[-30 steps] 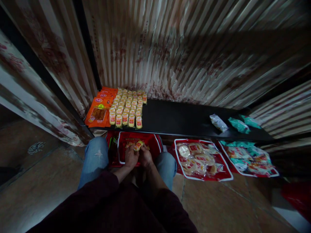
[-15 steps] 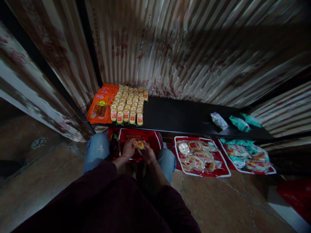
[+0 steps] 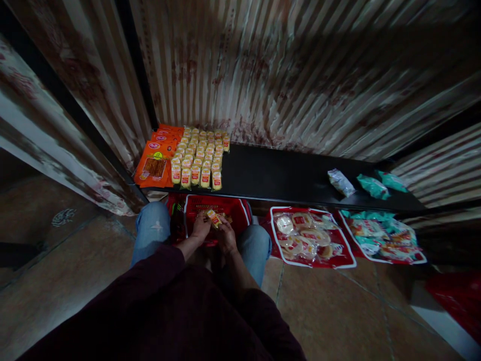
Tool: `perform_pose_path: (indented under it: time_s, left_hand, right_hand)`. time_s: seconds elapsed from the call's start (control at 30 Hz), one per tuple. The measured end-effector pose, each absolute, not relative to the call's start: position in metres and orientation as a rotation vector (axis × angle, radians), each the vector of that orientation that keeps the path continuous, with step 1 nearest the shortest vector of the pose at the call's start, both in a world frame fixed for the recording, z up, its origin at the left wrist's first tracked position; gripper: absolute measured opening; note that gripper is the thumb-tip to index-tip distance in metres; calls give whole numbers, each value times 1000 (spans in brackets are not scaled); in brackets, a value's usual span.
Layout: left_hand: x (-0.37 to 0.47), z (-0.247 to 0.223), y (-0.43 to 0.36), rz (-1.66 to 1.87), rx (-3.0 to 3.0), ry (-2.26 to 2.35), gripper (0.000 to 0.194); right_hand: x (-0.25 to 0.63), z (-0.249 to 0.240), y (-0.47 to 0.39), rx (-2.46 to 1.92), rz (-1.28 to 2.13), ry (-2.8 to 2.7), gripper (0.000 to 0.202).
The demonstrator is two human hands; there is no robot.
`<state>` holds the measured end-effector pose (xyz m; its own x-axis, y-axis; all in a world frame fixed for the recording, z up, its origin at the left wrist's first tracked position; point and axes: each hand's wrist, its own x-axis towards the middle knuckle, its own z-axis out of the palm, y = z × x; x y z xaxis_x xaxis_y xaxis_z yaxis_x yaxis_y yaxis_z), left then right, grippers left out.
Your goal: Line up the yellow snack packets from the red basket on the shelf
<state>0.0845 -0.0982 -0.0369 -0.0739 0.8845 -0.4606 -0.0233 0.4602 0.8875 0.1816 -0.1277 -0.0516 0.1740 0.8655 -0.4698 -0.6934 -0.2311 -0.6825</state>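
Observation:
Between my hands is a small yellow wrapped snack cake (image 3: 214, 218) with a red and white label, tilted over the red basket between my knees. My left hand (image 3: 202, 226) grips its left side, and my right hand (image 3: 226, 236) pinches it from the right and below. Beneath them the red basket (image 3: 242, 213) with a white rim is partly covered by my hands; its contents are hard to make out. Rows of matching wrapped snack cakes (image 3: 196, 159) stand on the black shelf (image 3: 270, 173) just ahead, beside flat orange snack packets (image 3: 153, 159) at the left end.
A silvery packet (image 3: 340, 182) and two teal packets (image 3: 373, 187) lie toward the shelf's right end. Below, one red basket (image 3: 276, 245) holds round wrapped pastries, and another basket (image 3: 351, 239) holds teal bags. Striped curtain (image 3: 263, 75) hangs behind; black posts (image 3: 137, 65) stand at left.
The snack cake has turned from nearly level to a steeper slant in my fingers. Both hands remain over the basket, and the whole view has shifted slightly.

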Motion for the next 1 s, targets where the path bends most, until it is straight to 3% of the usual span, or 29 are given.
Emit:
perform_pose_path:
  time_s: [0.33, 0.77, 1.0]
  left_hand:
    - [86, -24, -99, 994, 507, 1378, 36]
    - [84, -24, -99, 1014, 552, 1523, 14]
    - [82, -22, -102, 1024, 588, 1517, 14]
  right_hand:
    - [183, -54, -136, -1103, 1435, -164, 30]
    - [176, -54, -135, -1071, 1444, -164, 25]
    - [171, -53, -136, -1193, 1373, -319, 19]
